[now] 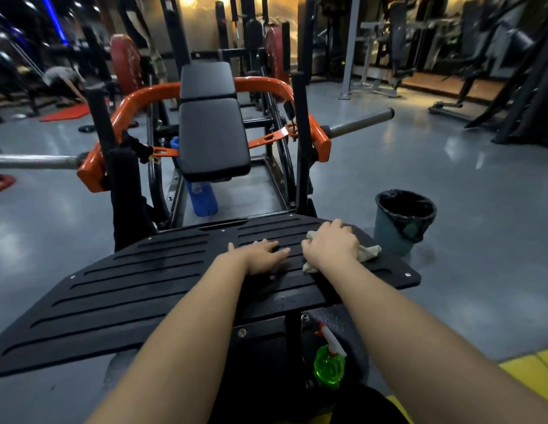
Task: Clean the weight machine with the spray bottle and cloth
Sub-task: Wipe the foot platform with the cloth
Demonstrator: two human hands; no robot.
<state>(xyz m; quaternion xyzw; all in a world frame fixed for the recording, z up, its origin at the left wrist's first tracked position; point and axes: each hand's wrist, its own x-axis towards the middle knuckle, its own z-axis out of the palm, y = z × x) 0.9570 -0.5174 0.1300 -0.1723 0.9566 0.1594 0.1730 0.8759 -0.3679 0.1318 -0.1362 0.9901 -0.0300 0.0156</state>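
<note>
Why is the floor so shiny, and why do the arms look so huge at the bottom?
Head view: the glossy floor mirrors lights as pale glare; the wide lens stretches whatever is close and low, so the arms swell; the far-left background is blurry, while the cloth looks sharp.

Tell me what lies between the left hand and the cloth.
Head view: only a bare strip of the black ribbed footplate separates the left hand from the cloth under the right hand.
</note>
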